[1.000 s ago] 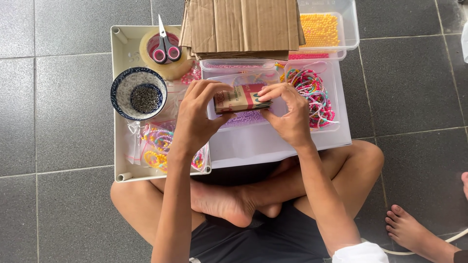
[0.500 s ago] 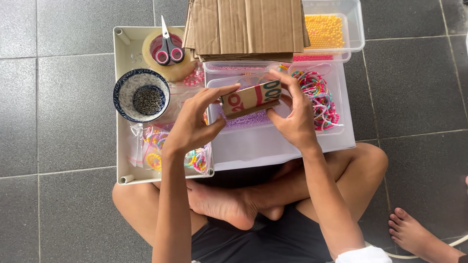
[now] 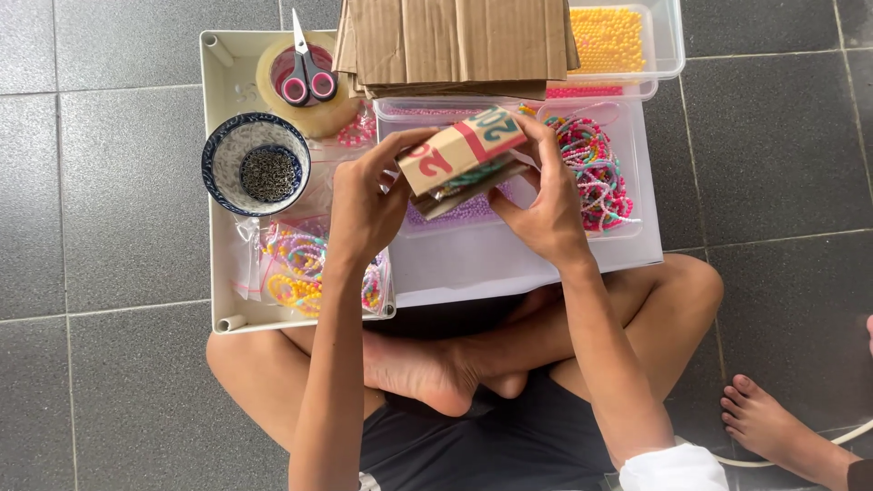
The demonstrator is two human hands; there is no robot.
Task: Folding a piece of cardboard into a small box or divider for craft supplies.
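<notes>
Nearest to me are my crossed legs on the grey tiled floor (image 3: 109, 182), and from them my two forearms rise toward the work. My left hand (image 3: 364, 205) is closed on the left end of a small cardboard card (image 3: 459, 150), thumb on top and fingers curled beneath; my right hand (image 3: 544, 209) grips the right end the same way, so the card sits between both hands, tilted, lifted above a clear plastic tub of lilac beads (image 3: 473, 211). A beaded strand (image 3: 473, 175), green and pale, appears to be wound or tucked along the card's lower edge. I judge the card to be light and fairly stiff but easy to crease, so I would keep my hold on its short ends and edges, not on the middle, and press gently. The beads look smooth and slippery and their thread thin, so pinching the strand against the card seems safer than pulling on it. To the left lies a white tray (image 3: 214, 182) with bagged bead bracelets (image 3: 296, 273) and a blue-rimmed bowl (image 3: 256, 164) of small dark metal rings. To the right a heap of coloured bead strands (image 3: 591, 177) fills a clear box. Farthest off are scissors (image 3: 305, 77) on a tape roll (image 3: 277, 100), stacked cardboard sheets (image 3: 455, 41) and a tub of yellow beads (image 3: 614, 36).
</notes>
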